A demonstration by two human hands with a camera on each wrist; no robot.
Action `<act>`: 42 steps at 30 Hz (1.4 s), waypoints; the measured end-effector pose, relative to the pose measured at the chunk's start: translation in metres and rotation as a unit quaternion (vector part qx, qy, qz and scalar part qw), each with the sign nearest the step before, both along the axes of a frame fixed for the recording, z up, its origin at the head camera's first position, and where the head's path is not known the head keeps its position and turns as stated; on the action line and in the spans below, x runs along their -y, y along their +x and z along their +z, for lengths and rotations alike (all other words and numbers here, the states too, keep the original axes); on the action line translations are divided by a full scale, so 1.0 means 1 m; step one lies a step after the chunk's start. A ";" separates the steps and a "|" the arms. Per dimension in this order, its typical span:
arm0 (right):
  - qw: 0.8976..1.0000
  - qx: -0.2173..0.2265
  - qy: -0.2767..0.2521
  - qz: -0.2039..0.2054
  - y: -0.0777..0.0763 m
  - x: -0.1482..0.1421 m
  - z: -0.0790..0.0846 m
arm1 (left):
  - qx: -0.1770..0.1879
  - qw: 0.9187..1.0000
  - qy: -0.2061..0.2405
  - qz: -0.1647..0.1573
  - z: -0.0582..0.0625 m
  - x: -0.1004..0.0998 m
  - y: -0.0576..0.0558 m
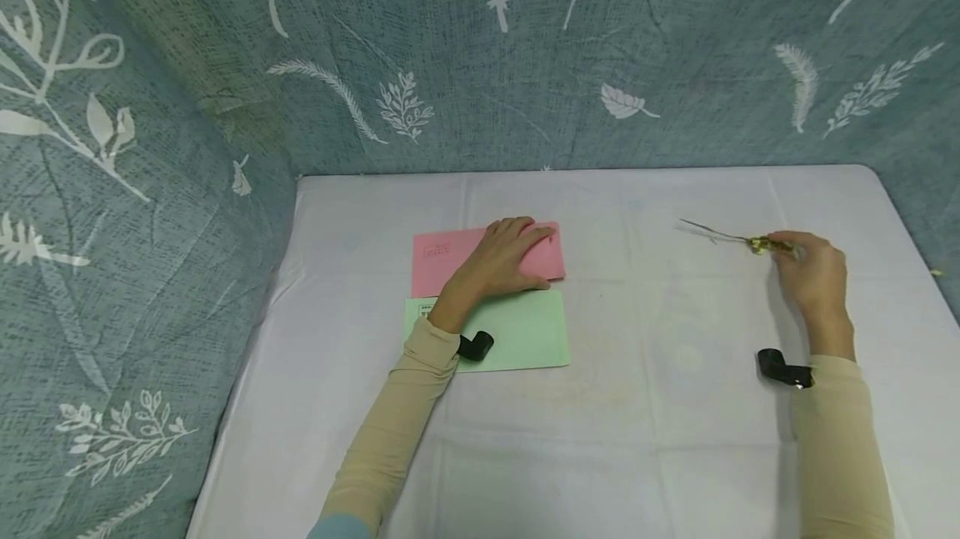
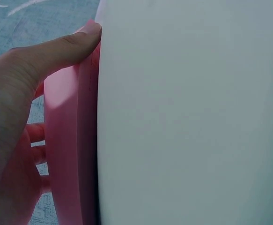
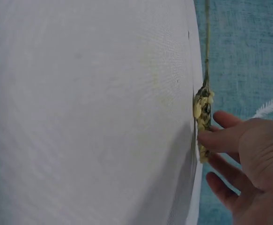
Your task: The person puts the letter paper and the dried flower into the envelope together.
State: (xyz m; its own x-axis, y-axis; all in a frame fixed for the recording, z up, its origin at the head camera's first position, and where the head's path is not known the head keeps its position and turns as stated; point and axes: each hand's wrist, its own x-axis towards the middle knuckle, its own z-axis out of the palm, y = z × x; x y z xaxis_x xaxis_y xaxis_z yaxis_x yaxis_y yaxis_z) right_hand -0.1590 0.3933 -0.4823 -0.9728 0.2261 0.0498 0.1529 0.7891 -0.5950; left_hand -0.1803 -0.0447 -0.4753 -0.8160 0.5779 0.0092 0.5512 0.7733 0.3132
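Observation:
Across the right part of a pink envelope (image 1: 442, 260) lies my left hand (image 1: 504, 260). Its thumb (image 2: 66, 51) is at the near edge and the other fingers reach over to the far edge, gripping the pink paper between them. A light green envelope (image 1: 517, 331) lies flat just in front, partly under my left wrist. On the right side, my right hand (image 1: 813, 272) pinches a dried flower sprig (image 1: 761, 245) by its yellowish flower head (image 3: 202, 112), between thumb and fingers. The thin stem (image 3: 207, 42) points away from that hand, leftward in the head view, close over the white cloth.
A white cloth covers the table (image 1: 645, 406). Blue-green curtains (image 1: 540, 72) with white leaf prints hang behind the table and along its left side. A black wrist camera (image 1: 476, 346) on the left arm overlaps the green envelope; another black camera (image 1: 783, 368) sits on the right wrist.

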 end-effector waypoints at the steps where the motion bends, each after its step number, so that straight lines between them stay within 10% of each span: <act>1: 1.000 0.005 0.006 0.004 0.000 0.000 -0.001 | -0.001 1.000 0.000 0.000 0.000 0.000 0.000; 14: 0.999 -0.017 0.035 0.031 0.004 -0.003 -0.001 | 0.000 1.000 -0.002 -0.002 0.002 -0.001 0.000; 42: 0.993 -0.031 -0.091 0.071 0.005 0.016 0.008 | 0.004 1.000 -0.005 -0.002 0.002 0.000 0.000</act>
State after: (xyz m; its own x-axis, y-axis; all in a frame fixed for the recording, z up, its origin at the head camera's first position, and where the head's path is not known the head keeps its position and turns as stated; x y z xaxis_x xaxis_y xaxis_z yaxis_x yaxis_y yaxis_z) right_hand -0.1540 0.3775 -0.4747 -0.9919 0.0977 0.0807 0.0071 0.6783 -0.7348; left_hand -0.1803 -0.0442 -0.4732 -0.8140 0.5809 -0.0027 0.5518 0.7747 0.3089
